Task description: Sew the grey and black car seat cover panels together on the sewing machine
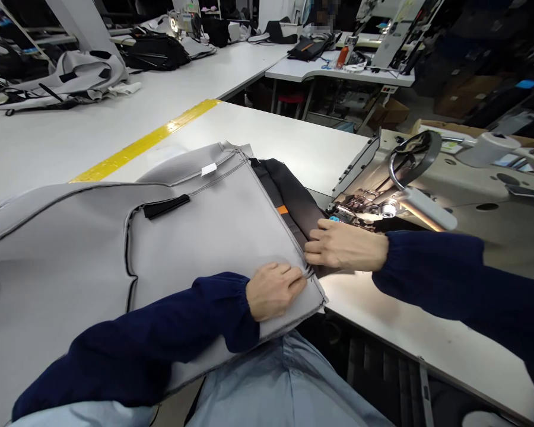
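A large grey fabric panel (213,231) with dark piped seams lies across the white table in front of me. A black fabric piece (293,198) with a small orange tag runs along its right edge. My left hand (273,289) presses down on the grey panel near its lower right corner, fingers curled together at the seam. My right hand (342,244) pinches the same seam edge where grey meets black, just in front of the sewing machine (382,196). A lit needle area glows right behind that hand.
A yellow tape strip (146,141) crosses the table (293,136) at the back left. More grey and black fabric pieces (71,77) lie on the far tables. Another workstation (338,65) with tools stands at the back, a person beyond it. The table edge drops off at lower right.
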A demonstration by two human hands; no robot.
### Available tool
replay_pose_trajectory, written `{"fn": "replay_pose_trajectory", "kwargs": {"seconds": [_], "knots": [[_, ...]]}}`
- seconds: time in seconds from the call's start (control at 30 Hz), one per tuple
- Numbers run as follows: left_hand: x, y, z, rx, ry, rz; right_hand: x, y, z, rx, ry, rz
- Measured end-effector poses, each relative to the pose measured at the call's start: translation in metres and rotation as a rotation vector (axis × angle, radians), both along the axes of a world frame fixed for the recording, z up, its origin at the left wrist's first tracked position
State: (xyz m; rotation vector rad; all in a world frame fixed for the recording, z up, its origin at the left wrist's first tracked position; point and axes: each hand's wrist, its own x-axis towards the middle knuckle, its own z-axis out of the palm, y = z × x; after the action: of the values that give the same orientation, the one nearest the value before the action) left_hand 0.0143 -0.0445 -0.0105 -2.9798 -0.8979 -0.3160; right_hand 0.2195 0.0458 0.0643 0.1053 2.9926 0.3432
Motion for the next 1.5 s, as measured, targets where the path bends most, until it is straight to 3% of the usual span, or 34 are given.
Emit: {"fn": "replay_pose_trajectory", "kwargs": {"seconds": [0.2,0.4,0.5,0.63,0.8,0.93,1.07,1.17,1.4,1.5], "knots": [[-0.007,-0.011,-0.015,-0.061,-0.062,0.096,0.006,-0.014,-0.026,-0.143,-0.078,0.012],[-0.013,-0.002,-0.022,-0.118,-0.185,0.073,0.006,-0.053,-0.043,-0.106,0.012,-0.023],[-0.018,0.004,-0.02,-0.18,-0.161,0.02,0.014,-0.055,-0.037,-0.129,0.034,-0.169],[-0.022,0.014,-0.015,-0.169,-0.146,-0.029,0.027,-0.059,-0.029,-0.159,0.086,-0.479],[-0.005,0.047,-0.013,-0.132,-0.129,-0.134,0.028,-0.093,-0.042,-0.39,0.228,-0.783],[0.013,0.067,-0.009,-0.291,-0.124,-0.161,0.033,-0.115,-0.053,-0.454,0.27,-0.919],[0.018,0.069,-0.001,-0.432,-0.21,-0.107,0.037,-0.127,-0.053,-0.451,0.393,-0.991],[0.015,0.069,0.008,-0.47,-0.256,-0.103,0.028,-0.132,-0.054,-0.666,0.613,-1.05],[-0.003,0.052,0.035,-0.349,-0.21,-0.233,-0.006,-0.142,-0.08,-1.612,1.213,-1.135],[-0.009,0.039,0.039,-0.275,-0.099,-0.341,-0.008,-0.149,-0.092,-1.945,1.308,-1.233]]}}
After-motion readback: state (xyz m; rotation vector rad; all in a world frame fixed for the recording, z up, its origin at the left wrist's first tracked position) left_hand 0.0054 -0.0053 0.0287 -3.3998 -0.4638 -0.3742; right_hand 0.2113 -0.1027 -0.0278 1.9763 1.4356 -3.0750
